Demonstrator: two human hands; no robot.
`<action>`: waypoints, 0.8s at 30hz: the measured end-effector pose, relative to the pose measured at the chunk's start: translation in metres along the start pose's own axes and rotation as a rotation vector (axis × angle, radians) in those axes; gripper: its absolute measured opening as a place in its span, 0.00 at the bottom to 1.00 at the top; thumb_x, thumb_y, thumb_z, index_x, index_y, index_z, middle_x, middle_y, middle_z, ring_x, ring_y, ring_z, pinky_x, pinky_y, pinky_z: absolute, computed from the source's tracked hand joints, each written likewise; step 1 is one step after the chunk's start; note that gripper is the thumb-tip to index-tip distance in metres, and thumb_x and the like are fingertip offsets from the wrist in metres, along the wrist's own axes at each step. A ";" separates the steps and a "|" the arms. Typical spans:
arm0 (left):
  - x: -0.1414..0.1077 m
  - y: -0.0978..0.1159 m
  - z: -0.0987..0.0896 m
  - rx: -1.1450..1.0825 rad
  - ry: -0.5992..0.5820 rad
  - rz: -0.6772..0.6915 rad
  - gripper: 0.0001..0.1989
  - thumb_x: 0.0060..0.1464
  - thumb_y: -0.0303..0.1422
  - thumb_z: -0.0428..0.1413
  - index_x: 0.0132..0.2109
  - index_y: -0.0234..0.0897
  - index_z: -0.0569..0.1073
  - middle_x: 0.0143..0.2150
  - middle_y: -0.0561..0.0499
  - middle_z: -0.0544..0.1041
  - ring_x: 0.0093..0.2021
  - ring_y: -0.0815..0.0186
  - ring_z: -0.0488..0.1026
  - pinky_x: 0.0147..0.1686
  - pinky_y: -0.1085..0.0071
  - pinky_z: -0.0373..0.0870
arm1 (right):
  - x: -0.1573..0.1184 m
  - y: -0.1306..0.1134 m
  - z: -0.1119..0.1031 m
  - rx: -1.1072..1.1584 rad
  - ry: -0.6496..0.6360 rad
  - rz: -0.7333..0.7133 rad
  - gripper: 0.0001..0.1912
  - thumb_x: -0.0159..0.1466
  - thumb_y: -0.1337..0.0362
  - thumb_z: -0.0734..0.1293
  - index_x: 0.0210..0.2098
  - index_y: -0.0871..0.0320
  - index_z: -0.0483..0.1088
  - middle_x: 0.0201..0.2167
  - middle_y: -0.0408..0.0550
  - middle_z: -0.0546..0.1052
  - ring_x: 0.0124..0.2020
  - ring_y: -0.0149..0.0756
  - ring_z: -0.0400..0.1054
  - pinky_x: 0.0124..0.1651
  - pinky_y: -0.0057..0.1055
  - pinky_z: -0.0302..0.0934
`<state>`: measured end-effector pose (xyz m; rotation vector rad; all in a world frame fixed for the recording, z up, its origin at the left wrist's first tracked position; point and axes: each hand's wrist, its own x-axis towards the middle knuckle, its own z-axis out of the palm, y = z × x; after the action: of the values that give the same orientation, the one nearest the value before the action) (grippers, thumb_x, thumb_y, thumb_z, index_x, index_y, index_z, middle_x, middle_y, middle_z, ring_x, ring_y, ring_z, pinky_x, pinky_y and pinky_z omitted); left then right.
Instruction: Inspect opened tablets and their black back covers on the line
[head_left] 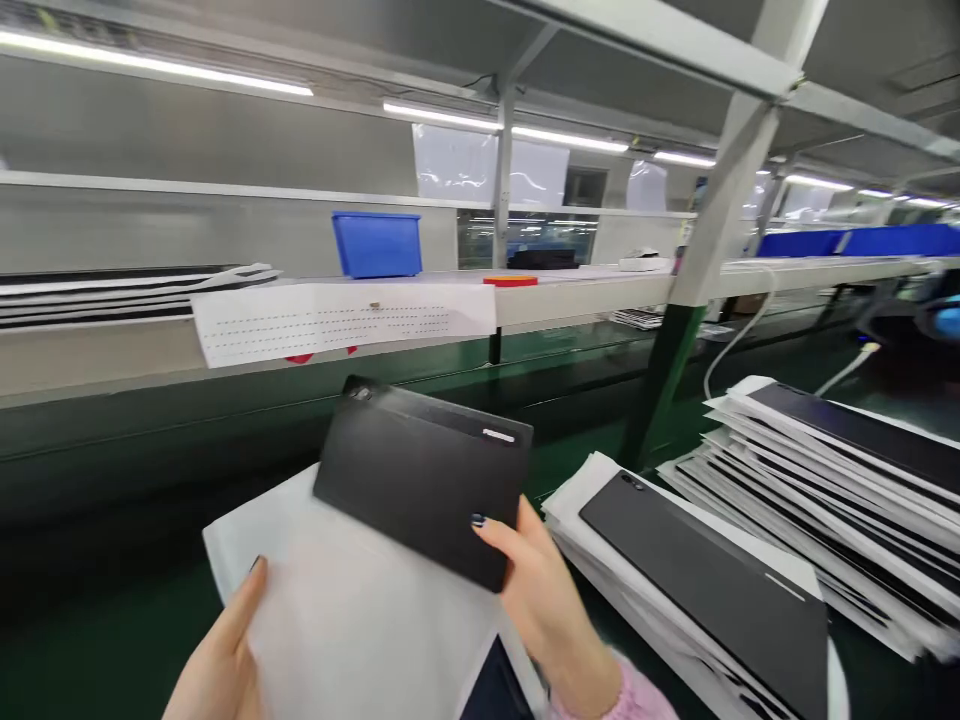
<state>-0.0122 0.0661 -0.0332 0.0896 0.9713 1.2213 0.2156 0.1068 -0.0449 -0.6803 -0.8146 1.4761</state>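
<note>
My right hand (551,610) grips a dark grey tablet back cover (420,480) by its lower right corner, thumb on top. The cover is tilted, with a camera cutout at its upper left and a small white strip near its right end. My left hand (225,650) is closed on the left edge of a white protective sheet (337,610), its thumb above and its fingers mostly hidden. The cover overlaps the sheet's upper part. Near my right wrist, a dark panel (496,690) shows at the bottom of the view, partly under the sheet.
To the right lies a stack topped by another dark cover (712,580), and behind it a taller stack of covers and white sheets (817,500). A green-and-white post (675,340) rises beyond. The shelf ahead bears a blue bin (377,245), a red object (510,281) and a hanging paper (345,320).
</note>
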 end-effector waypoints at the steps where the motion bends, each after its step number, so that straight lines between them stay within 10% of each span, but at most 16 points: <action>1: 0.001 0.000 0.000 -0.025 0.009 0.020 0.42 0.56 0.51 0.60 0.72 0.38 0.58 0.46 0.45 0.85 0.52 0.43 0.79 0.54 0.53 0.75 | 0.001 -0.003 -0.005 -0.154 -0.040 -0.077 0.16 0.59 0.63 0.71 0.47 0.54 0.78 0.46 0.47 0.82 0.49 0.47 0.74 0.55 0.42 0.67; 8: -0.005 -0.010 -0.003 -0.095 -0.215 0.333 0.31 0.61 0.49 0.55 0.63 0.34 0.72 0.49 0.38 0.83 0.55 0.41 0.77 0.58 0.50 0.72 | 0.000 0.000 -0.008 -1.195 -0.832 -0.766 0.37 0.60 0.82 0.56 0.61 0.45 0.72 0.62 0.52 0.74 0.64 0.50 0.67 0.65 0.54 0.58; 18: -0.012 -0.018 -0.002 -0.203 -0.143 0.422 0.24 0.60 0.42 0.58 0.60 0.38 0.76 0.45 0.44 0.85 0.55 0.44 0.78 0.56 0.54 0.75 | -0.017 -0.011 0.003 -1.219 -0.791 -0.740 0.17 0.56 0.81 0.58 0.39 0.55 0.64 0.42 0.51 0.69 0.51 0.45 0.68 0.53 0.44 0.71; 24: -0.005 -0.027 -0.009 -0.277 -0.113 0.409 0.28 0.50 0.42 0.67 0.58 0.42 0.78 0.52 0.47 0.83 0.58 0.43 0.75 0.56 0.54 0.75 | -0.023 -0.010 0.009 -1.206 -0.852 -0.830 0.20 0.58 0.84 0.54 0.40 0.56 0.65 0.39 0.46 0.68 0.50 0.37 0.68 0.71 0.48 0.53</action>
<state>0.0019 0.0479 -0.0501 0.1416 0.6946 1.6977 0.2156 0.0833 -0.0324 -0.3937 -2.3708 0.3140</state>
